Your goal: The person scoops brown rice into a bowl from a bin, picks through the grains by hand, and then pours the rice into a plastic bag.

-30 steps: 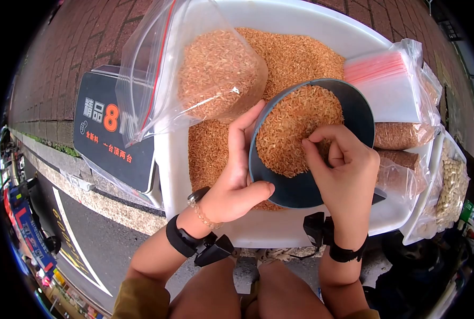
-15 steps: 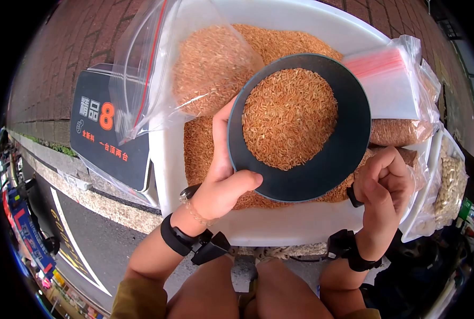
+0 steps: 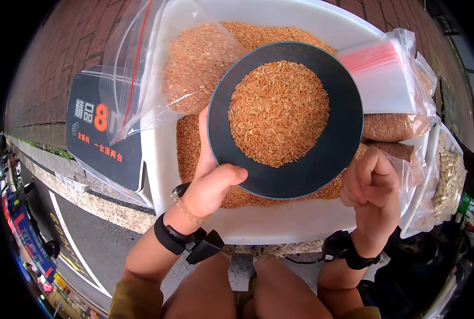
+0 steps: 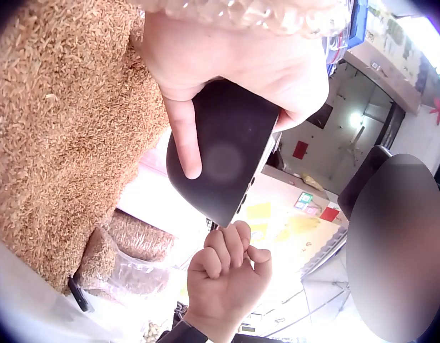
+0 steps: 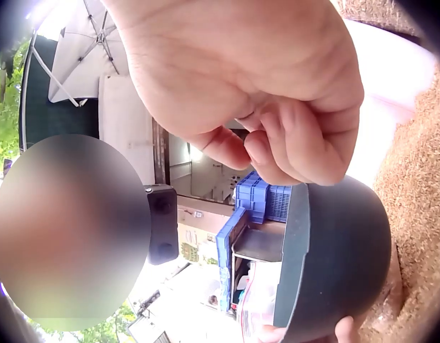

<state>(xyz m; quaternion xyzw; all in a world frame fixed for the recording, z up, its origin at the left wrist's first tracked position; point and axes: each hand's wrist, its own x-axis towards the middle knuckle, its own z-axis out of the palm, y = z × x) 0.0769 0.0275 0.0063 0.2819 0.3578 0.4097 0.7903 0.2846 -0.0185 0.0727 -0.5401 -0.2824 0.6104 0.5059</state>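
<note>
My left hand (image 3: 210, 186) grips the left side of a dark bowl (image 3: 295, 183), its thumb over the rim. Reddish-brown grain (image 3: 278, 112) lies in the bowl, its surface fairly level. Just right of the bowl my right hand (image 3: 372, 186) has its fingers curled, with nothing visible in them. In the left wrist view the left hand (image 4: 234, 64) holds the bowl (image 4: 227, 143) from outside, and the curled right hand (image 4: 227, 279) is beyond it. The right wrist view shows the right hand (image 5: 277, 93) close above the bowl (image 5: 341, 250).
Under the bowl stands a white tub (image 3: 237, 226) of loose grain (image 3: 188, 154). A clear bag of grain (image 3: 194, 69) is at its left, beside a dark box (image 3: 106, 133). Zip bags (image 3: 380, 80) and packed grain (image 3: 396, 126) lie at the right, near a bag of pale beans (image 3: 448, 178).
The right hand has left the grain in the bowl and moved right and down. The left hand has brought the bowl up and leftward in the head view, and the grain's surface looks flatter.
</note>
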